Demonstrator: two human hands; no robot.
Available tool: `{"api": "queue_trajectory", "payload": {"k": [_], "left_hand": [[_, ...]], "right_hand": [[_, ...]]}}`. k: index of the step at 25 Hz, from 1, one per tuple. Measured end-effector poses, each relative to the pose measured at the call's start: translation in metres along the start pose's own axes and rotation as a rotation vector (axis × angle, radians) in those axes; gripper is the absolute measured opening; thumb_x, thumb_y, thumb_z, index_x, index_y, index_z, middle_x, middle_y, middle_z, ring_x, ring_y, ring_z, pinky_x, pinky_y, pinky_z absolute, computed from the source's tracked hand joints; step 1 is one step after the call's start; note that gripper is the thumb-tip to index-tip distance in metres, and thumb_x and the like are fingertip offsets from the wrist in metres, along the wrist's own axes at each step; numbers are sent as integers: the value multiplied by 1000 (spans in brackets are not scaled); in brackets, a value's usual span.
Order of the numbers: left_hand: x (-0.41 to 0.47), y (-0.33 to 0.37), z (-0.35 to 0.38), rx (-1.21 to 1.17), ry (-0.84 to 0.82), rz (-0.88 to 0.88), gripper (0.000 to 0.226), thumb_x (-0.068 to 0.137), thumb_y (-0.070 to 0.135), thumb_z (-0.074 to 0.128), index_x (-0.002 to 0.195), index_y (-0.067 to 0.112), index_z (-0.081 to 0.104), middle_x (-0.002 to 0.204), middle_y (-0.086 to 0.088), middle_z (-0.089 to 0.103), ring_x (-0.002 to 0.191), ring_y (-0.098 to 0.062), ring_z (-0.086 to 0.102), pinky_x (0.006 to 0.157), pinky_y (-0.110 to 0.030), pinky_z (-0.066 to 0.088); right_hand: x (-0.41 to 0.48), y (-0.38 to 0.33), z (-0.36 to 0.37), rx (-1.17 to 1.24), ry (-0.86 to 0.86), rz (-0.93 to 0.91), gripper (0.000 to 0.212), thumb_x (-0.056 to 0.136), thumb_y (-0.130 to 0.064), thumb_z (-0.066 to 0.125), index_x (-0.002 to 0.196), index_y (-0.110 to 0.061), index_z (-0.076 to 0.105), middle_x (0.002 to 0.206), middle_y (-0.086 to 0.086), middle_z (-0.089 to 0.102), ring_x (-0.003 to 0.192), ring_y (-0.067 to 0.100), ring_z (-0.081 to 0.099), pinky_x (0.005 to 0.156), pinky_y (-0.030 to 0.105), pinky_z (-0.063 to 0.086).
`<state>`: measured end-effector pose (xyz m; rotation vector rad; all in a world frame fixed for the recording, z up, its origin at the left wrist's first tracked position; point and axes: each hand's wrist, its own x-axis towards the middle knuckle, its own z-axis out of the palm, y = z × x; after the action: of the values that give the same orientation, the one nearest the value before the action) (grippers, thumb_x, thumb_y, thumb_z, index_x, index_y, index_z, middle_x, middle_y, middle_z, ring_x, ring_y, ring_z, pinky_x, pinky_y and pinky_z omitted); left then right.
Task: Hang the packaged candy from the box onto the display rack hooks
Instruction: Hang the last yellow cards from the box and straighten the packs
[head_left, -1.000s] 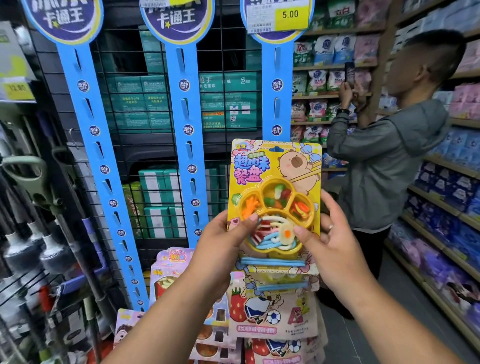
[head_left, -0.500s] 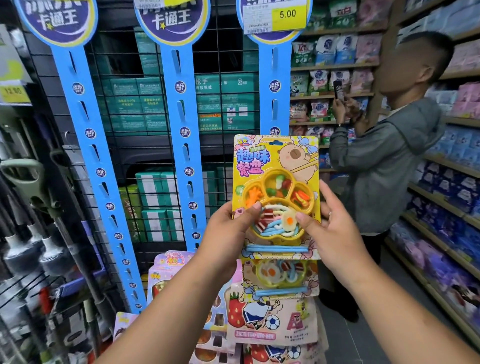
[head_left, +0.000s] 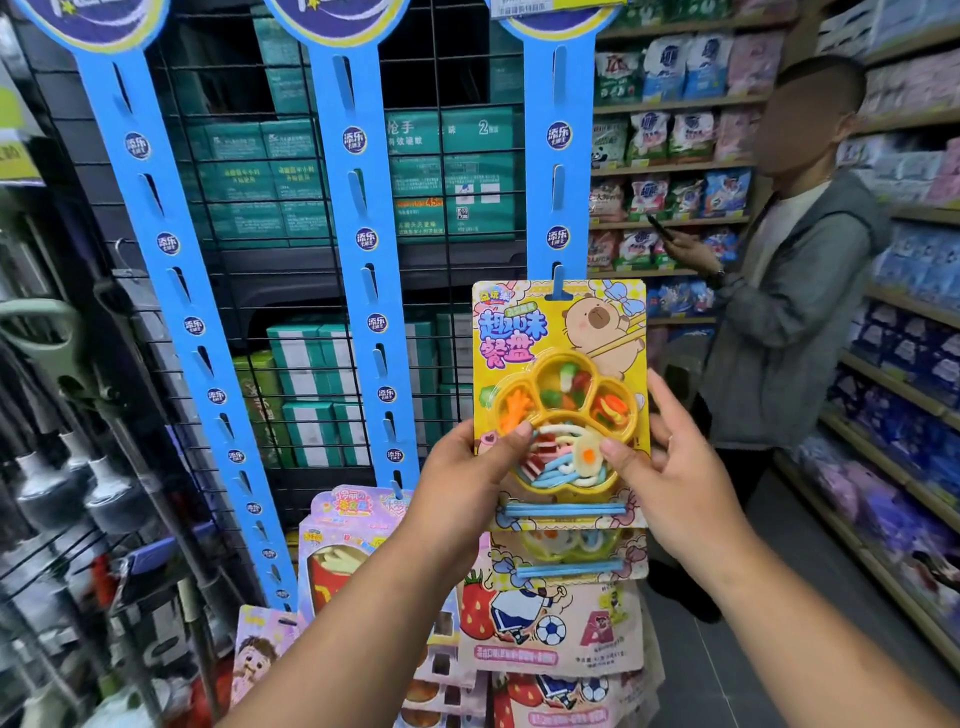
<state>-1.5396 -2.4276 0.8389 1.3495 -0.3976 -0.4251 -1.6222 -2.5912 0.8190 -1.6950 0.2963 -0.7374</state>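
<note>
A yellow candy pack (head_left: 561, 332) with a paw-shaped tray of gummies is held up against the right blue hanging strip (head_left: 557, 171). A blue hook tab of that strip shows through the hole at the pack's top. My left hand (head_left: 467, 483) pinches the pack's lower left edge, thumb on the front. My right hand (head_left: 670, 478) pinches its lower right edge. Below it hang another yellow pack (head_left: 571, 556) and strawberry-print bags (head_left: 545, 629). The box is not in view.
Two more blue strips (head_left: 363, 244) hang on a black wire grid at left and centre, with pink candy packs (head_left: 343, 540) low down. Mops (head_left: 57, 467) stand at far left. A person in a grey jacket (head_left: 789, 322) stands in the aisle at right, by stocked shelves.
Both hands have raised the yellow pack up the right strip. Its top hole now sits over a hook tab. The person at right lowered a phone.
</note>
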Motion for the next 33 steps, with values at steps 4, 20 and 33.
{"api": "queue_trajectory", "payload": {"k": [4,20,33], "left_hand": [[-3,-7,-4,19,-4,5,23,95,23,65,112,7,68,101,-9,79,94,-25,76,84,-40,61],[-75,-82,-61,156,-167,-227,23,90,17,72,112,15,63,95,-10,78,76,-15,74,75,-33,61],[-157,-276,-145,293,-103,-632,13,93,14,69,103,18,61,84,-7,66,84,-20,63,78,-36,52]], "right_hand": [[-5,8,5,-21,3,3,79,90,-13,68,151,-44,28,119,-22,66,109,3,66,92,40,57],[-133,73,50,-63,152,258,76,87,-12,71,149,-34,33,106,-5,62,92,25,69,80,44,58],[-302,249,97,-173,122,717,54,73,-45,76,113,-65,46,95,-15,67,94,27,69,88,59,53]]}}
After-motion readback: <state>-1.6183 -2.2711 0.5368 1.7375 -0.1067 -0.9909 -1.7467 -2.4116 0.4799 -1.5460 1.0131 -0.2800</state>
